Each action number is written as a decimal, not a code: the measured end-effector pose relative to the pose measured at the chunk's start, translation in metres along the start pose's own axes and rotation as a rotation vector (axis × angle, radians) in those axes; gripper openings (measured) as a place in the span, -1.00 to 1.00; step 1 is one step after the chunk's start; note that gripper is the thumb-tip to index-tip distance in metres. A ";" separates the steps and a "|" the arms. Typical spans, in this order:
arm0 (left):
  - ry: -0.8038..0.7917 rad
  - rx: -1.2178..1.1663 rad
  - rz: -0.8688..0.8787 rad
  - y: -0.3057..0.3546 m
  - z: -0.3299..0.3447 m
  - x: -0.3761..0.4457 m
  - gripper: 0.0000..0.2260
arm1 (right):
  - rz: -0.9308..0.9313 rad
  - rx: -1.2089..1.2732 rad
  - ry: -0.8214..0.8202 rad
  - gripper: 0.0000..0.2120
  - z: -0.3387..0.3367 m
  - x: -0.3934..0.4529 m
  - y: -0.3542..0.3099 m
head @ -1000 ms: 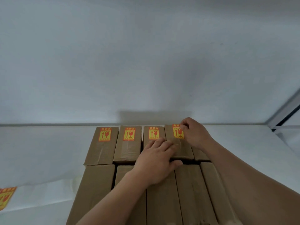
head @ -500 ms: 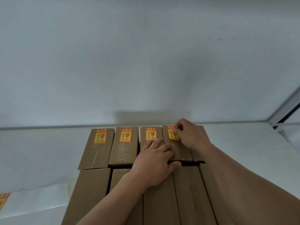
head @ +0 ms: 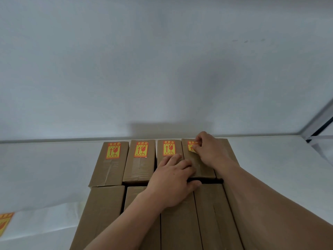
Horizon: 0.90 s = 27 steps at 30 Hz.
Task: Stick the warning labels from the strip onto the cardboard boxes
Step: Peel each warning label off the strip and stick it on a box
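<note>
Brown cardboard boxes lie in two rows on a white table. Three back-row boxes carry yellow-and-red warning labels (head: 113, 150), (head: 141, 149), (head: 168, 148). On the fourth back-row box (head: 200, 166), my right hand (head: 210, 150) pinches a partly covered warning label (head: 191, 145) whose lower corner stands slightly off the cardboard. My left hand (head: 173, 179) rests flat across the third and fourth boxes, thumb at the dark gap by the fourth box's near end. The front-row boxes (head: 102, 212) show no labels.
The label strip (head: 5, 222) lies on the white table (head: 45, 177) at the far left edge, with one label showing. A pale wall rises just behind the boxes. A dark frame edge (head: 320, 127) crosses the right corner.
My right hand's fingers have curled over the fourth label. A dark gap has opened between the fourth box and the front row. My left hand has stayed put.
</note>
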State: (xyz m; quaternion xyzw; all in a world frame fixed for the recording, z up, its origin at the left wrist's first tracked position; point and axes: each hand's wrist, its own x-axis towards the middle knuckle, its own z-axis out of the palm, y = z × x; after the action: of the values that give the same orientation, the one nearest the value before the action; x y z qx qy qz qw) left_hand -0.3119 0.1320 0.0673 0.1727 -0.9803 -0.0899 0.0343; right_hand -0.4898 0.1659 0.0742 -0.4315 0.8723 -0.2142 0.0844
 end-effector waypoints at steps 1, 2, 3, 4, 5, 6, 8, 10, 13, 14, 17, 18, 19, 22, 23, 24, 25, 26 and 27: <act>0.002 0.000 0.000 0.000 0.000 0.000 -0.50 | -0.008 0.013 0.015 -0.82 0.000 -0.001 0.000; 0.003 0.000 0.001 0.001 0.000 0.000 -0.50 | -0.022 0.022 0.032 -0.80 -0.001 -0.002 0.001; 0.002 -0.001 0.001 0.001 0.000 0.000 -0.50 | -0.046 0.017 0.051 -0.79 -0.001 -0.003 0.004; 0.000 0.000 0.000 0.002 -0.001 -0.001 -0.50 | -0.078 -0.002 0.068 -0.80 -0.002 -0.005 0.007; -0.002 0.002 -0.002 0.002 -0.001 -0.001 -0.49 | -0.113 -0.033 0.077 -0.82 -0.003 -0.007 0.010; -0.001 0.003 -0.001 0.003 0.000 -0.001 -0.49 | -0.142 -0.062 0.077 -0.84 -0.004 -0.009 0.014; 0.007 0.001 0.003 0.003 0.000 0.000 -0.49 | -0.169 -0.096 0.051 -0.80 -0.005 -0.013 0.021; 0.010 0.003 0.001 0.004 0.000 -0.001 -0.50 | -0.170 -0.125 0.005 -0.68 -0.005 -0.015 0.025; 0.004 0.014 0.000 0.003 0.001 -0.001 -0.51 | -0.147 -0.177 -0.061 -0.57 -0.005 -0.015 0.026; 0.002 0.015 0.001 0.002 0.001 -0.001 -0.51 | -0.137 -0.189 -0.080 -0.56 -0.005 -0.014 0.026; -0.006 0.017 0.002 -0.001 0.004 -0.001 -0.50 | -0.108 -0.227 -0.137 -0.55 -0.005 -0.012 0.026; -0.008 0.016 0.001 -0.001 0.004 -0.001 -0.50 | -0.104 -0.241 -0.147 -0.55 -0.005 -0.012 0.025; -0.009 0.014 0.000 -0.001 0.005 -0.002 -0.50 | -0.101 -0.250 -0.153 -0.55 -0.004 -0.010 0.025; -0.012 0.006 -0.004 -0.002 0.005 -0.002 -0.50 | -0.096 -0.269 -0.177 -0.55 -0.006 -0.006 0.020; -0.014 0.003 -0.004 -0.002 0.004 -0.003 -0.50 | -0.094 -0.276 -0.182 -0.55 -0.007 -0.004 0.019; -0.017 0.002 -0.005 -0.003 0.004 -0.002 -0.50 | -0.094 -0.281 -0.182 -0.54 -0.008 -0.002 0.017; -0.019 0.000 -0.006 -0.003 0.004 -0.002 -0.50 | -0.096 -0.282 -0.177 -0.53 -0.009 -0.001 0.015; -0.020 -0.001 -0.006 -0.003 0.004 -0.003 -0.50 | -0.104 -0.282 -0.170 -0.52 -0.010 -0.001 0.014; -0.022 0.000 -0.006 -0.002 0.004 -0.003 -0.50 | -0.118 -0.281 -0.167 -0.52 -0.009 -0.001 0.013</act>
State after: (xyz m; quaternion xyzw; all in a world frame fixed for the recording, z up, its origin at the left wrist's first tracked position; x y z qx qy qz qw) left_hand -0.3088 0.1316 0.0631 0.1749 -0.9800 -0.0921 0.0234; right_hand -0.5014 0.1760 0.0767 -0.5057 0.8568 -0.0581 0.0826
